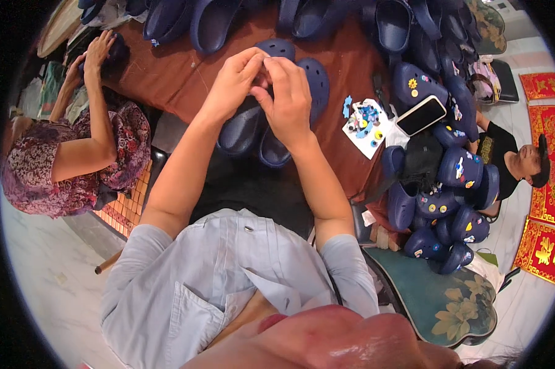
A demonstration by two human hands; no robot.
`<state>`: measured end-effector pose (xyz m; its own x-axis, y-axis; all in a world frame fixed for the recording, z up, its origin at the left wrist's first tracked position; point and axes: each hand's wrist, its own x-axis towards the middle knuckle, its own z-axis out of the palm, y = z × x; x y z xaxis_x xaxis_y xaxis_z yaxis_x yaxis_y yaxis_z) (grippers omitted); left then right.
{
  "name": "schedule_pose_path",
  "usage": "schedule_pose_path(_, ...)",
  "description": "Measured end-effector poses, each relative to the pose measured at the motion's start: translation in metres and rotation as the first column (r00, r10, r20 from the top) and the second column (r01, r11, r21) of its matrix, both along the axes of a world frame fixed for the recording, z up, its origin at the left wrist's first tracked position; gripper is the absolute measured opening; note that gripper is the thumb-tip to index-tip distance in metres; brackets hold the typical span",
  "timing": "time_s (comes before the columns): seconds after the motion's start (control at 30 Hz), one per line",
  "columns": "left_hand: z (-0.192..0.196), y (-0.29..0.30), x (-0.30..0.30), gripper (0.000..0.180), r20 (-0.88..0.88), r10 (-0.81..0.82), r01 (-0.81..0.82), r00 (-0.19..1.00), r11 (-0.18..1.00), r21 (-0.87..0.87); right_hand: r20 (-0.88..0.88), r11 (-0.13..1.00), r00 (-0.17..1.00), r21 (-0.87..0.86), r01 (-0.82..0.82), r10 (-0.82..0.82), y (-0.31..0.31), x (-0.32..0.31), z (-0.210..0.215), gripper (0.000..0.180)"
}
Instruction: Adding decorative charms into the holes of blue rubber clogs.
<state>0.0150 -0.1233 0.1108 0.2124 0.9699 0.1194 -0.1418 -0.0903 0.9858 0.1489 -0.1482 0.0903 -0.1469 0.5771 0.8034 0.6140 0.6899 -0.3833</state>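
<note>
A pair of navy clogs (318, 85) is lying on the brown cloth (173, 86), toes pointing away from the person, partly hidden under both hands. They are probably light, springy and hard to break, offering the best hold at the heel rim or side wall. The left hand (235, 80) and right hand (286, 98) are meeting above them, fingertips bent together; whether they are pinching something small, I cannot tell. To the right, colourful charms are covering a white sheet (372, 146), beside a phone (421, 115) and piled decorated clogs (462, 167).
</note>
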Motion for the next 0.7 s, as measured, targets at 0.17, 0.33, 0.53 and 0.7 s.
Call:
schedule_pose_path(0.17,-0.016,-0.004,0.024,0.019,0.344,-0.174,0.252,0.923,0.947,-0.198,0.104,0.985,0.983,0.098,0.142,-0.152,-0.015,0.026,0.004,0.028)
schedule_pose_path(0.33,-0.017,-0.018,0.062,0.022,0.480,-0.201,0.379,0.854,0.872,-0.309,0.235,0.944,0.915,0.109,0.311,-0.328,-0.039,0.051,0.002,0.023)
schedule_pose_path(0.53,-0.026,-0.030,0.086,0.030,0.540,-0.239,0.484,0.807,0.792,-0.372,0.258,0.922,0.895,-0.041,0.385,-0.363,-0.064,0.061,0.002,0.023)
schedule_pose_path(0.7,-0.031,-0.040,0.093,0.035,0.524,-0.303,0.529,0.796,0.768,-0.360,0.152,0.936,0.942,-0.144,0.322,-0.300,-0.072,0.080,-0.005,0.028)
